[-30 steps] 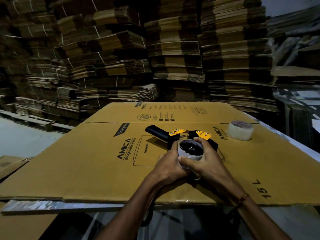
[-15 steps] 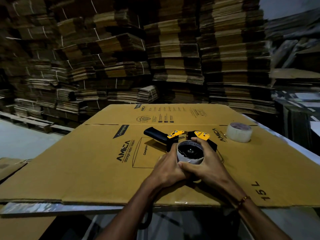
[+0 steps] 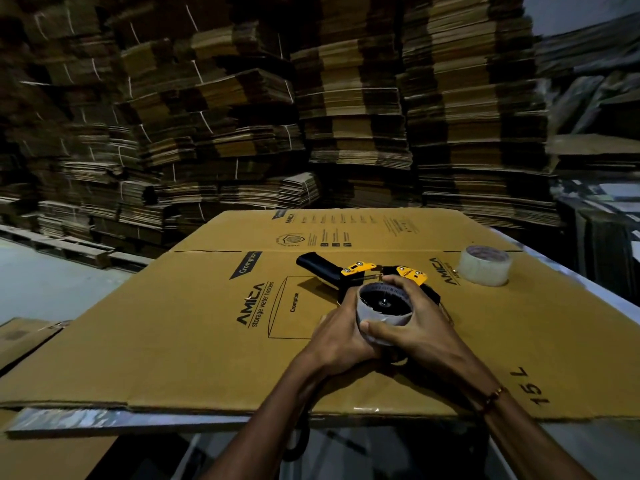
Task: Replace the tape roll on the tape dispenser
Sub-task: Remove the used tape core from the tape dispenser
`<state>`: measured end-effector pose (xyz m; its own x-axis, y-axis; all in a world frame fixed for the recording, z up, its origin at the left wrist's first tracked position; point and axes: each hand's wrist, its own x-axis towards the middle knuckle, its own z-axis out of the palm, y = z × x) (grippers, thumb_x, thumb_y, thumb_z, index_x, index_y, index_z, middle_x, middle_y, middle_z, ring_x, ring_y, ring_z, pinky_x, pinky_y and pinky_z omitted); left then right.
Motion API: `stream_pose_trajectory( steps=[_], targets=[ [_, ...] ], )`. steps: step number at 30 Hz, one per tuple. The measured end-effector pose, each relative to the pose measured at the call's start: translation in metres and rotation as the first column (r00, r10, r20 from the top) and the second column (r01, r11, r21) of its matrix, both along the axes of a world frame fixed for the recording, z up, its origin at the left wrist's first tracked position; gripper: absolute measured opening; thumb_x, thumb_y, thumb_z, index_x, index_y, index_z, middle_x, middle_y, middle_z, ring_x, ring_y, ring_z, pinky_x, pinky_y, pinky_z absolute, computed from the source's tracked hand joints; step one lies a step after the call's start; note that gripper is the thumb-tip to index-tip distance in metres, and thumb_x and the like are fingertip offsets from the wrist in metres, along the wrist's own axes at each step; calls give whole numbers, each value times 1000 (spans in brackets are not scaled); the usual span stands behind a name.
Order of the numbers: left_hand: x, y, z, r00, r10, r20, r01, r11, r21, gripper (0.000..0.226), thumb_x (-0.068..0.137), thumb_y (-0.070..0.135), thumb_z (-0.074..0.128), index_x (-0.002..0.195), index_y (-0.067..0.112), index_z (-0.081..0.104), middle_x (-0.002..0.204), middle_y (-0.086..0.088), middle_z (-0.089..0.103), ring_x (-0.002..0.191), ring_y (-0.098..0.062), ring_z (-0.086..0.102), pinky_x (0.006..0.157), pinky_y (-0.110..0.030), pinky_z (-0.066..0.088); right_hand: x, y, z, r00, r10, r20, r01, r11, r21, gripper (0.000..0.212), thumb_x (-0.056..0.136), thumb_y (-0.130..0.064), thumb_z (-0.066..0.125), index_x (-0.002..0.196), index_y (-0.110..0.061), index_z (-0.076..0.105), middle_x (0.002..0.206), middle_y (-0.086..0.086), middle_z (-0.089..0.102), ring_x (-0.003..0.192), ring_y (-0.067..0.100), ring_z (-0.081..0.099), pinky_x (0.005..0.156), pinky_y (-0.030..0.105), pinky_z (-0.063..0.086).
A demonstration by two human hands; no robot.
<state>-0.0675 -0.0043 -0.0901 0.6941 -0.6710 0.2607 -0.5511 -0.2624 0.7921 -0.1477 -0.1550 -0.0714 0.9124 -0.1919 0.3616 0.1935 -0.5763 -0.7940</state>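
Centrally, flattened carton [image 3: 173, 341] under everything, tape dispenser [image 3: 349, 275] lying on it, long axis running left-right, black handle pointing far-left, left hand [image 3: 337, 341] and right hand [image 3: 412, 327] both gripping its near-empty roll [image 3: 381, 318], spare tape roll [image 3: 485, 265] well right of dispenser.

Bare cardboard sheet [image 3: 180, 341] left of dispenser [image 3: 349, 271]; spare tape roll [image 3: 485, 266] right.

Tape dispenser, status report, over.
Both hands, left and right, grip the spent roll on the tape dispenser. Fresh tape roll waits apart, far right. Nothing in the way.
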Motion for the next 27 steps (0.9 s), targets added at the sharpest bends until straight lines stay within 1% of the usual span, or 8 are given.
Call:
stream_pose_trajectory(
  steps=[2, 4, 10, 14, 17, 19, 24, 27],
  targets=[
    [0, 1, 0, 1000, -6, 1, 6, 1000, -9, 100, 57, 50, 84, 142, 38, 34, 132, 13, 60, 121, -10, 59, 103, -42, 51, -1, 0, -4, 1000, 7, 23, -8, 999, 40, 73, 71, -38, 88, 129, -48, 44, 131, -17, 54, 119, 1, 54, 95, 18, 45],
    [-1, 1, 2, 1000, -5, -1, 5, 1000, -20, 99, 56, 46, 86, 142, 38, 36, 131, 16, 59, 120, -4, 58, 104, -37, 51, -2, -1, -7, 998, 16, 53, -19, 998, 52, 74, 69, -40, 86, 127, -55, 44, 130, -21, 57, 120, -3, 55, 98, 23, 47],
    [1, 0, -2, 1000, 12, 5, -12, 1000, -9, 101, 57, 49, 87, 142, 41, 33, 132, 16, 59, 121, -7, 59, 103, -41, 51, -2, -1, -1, 999, 15, 49, -12, 998, -56, 68, 74, -36, 87, 124, -53, 44, 127, -25, 53, 117, -5, 53, 93, 14, 43],
    [2, -3, -3, 999, 29, 14, -29, 1000, -4, 103, 55, 51, 88, 141, 44, 31, 131, 16, 60, 121, -12, 60, 100, -45, 52, -1, -4, 9, 1000, 9, 28, -6, 993, -115, 70, 67, -55, 81, 129, -40, 53, 125, -20, 59, 117, 1, 58, 99, 32, 52],
    [4, -3, -5, 1000, 23, 15, -23, 1000, -2, 105, 53, 51, 90, 140, 44, 32, 131, 15, 61, 120, -12, 60, 98, -45, 53, -2, -3, 11, 1000, -1, 25, 4, 993, -114, 68, 68, -54, 82, 128, -40, 54, 125, -20, 60, 115, 1, 59, 98, 36, 53],
    [4, -3, -5, 1000, 24, 9, -24, 1000, 1, 103, 53, 53, 89, 139, 43, 33, 130, 15, 62, 119, -12, 61, 98, -45, 53, -3, -1, 9, 1000, 5, 30, -3, 997, -71, 68, 71, -48, 85, 129, -42, 51, 124, -20, 61, 114, 0, 60, 98, 36, 54],
    [4, -1, -4, 1000, 3, -24, -3, 1000, -16, 102, 55, 53, 88, 140, 43, 33, 131, 15, 61, 121, -10, 59, 100, -43, 53, -4, 4, 0, 1000, -4, 22, 1, 990, 142, 108, 67, -42, 90, 151, -42, 23, 132, -12, 53, 121, 6, 56, 102, 29, 49],
    [3, 0, -3, 999, -8, -34, 7, 1000, -21, 101, 56, 52, 89, 141, 42, 35, 132, 15, 60, 121, -8, 59, 102, -42, 52, -5, 6, -6, 1000, 2, -9, 1, 962, 272, 119, 57, -49, 94, 153, -36, 24, 136, -8, 53, 126, 11, 55, 105, 33, 49]
  ],
)
